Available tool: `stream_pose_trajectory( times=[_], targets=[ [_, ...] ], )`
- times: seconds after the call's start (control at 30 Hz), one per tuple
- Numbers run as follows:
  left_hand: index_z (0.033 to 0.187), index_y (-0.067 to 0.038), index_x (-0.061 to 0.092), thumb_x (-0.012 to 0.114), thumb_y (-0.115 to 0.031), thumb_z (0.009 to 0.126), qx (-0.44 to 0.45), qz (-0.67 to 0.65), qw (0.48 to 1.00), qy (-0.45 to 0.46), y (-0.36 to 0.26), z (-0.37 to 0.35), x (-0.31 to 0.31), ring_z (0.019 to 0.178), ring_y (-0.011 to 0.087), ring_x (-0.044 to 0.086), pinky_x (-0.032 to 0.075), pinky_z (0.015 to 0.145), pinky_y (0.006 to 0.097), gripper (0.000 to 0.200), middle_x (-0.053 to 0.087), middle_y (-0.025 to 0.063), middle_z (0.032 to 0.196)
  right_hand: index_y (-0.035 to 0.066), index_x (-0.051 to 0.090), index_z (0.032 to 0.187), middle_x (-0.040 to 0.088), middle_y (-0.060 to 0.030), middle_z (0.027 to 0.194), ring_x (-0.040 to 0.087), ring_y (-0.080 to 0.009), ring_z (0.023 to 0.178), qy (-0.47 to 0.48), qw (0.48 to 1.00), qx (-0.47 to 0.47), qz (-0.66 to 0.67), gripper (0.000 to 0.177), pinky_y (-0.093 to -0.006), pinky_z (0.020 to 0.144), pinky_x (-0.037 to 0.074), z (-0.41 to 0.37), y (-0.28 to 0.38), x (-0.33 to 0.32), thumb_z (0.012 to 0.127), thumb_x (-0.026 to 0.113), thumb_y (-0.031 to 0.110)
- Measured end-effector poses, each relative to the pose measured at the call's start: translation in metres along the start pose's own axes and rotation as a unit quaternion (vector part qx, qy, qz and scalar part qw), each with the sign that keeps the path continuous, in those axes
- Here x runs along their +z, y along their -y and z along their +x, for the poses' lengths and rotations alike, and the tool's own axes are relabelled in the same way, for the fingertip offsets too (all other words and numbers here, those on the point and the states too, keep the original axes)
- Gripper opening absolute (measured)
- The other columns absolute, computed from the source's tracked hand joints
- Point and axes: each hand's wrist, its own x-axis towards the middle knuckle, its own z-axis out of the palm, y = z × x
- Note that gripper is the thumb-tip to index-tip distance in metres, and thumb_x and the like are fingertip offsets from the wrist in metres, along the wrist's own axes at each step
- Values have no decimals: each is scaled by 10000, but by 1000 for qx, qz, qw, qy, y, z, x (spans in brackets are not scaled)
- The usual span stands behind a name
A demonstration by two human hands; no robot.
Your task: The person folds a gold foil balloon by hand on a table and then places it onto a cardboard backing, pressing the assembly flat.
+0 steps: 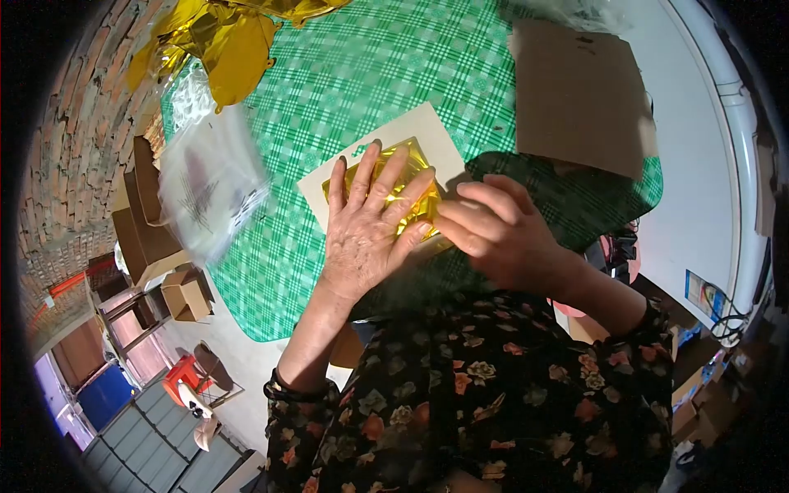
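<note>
Here my left hand (362, 226) lies flat, fingers spread wide, pressing down on the folded shiny gold foil piece (408, 177), which rests on a cream rectangular card (415, 131) towards the near edge of the green checked tablecloth (370, 66). My right hand (497, 234) curls against the foil's right side, touching it; whether it pinches it I cannot tell. A brown cardboard sheet (575, 90) lies at the right edge.

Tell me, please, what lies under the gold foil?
A white card lies under the foil, on the green cloth. The left hand covers most of the foil, hiding the rest.
</note>
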Motion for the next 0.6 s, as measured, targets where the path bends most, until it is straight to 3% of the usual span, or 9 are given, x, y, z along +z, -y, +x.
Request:
stream_pose_trajectory(
  times=[0.27,0.6],
  targets=[
    [1588,-318,565,583,-542,1060,2,-4,1000,-20,-1,-1,2,1610,359,319,148,1324,635,574,410,62,1727,26,647,1319,606,-93,1336,514,-270,1375,8,999,-24,-48,392,-494,1161,434,-13,11,1,954,691,164],
    [1583,-307,566,589,-562,1053,7,-10,999,-46,-1,-5,6,1637,343,279,132,1338,615,588,418,68,1725,-1,653,1256,619,-120,1282,600,-304,1222,-21,1000,1,-15,430,-501,1067,499,-16,23,7,843,749,72]
  ],
)
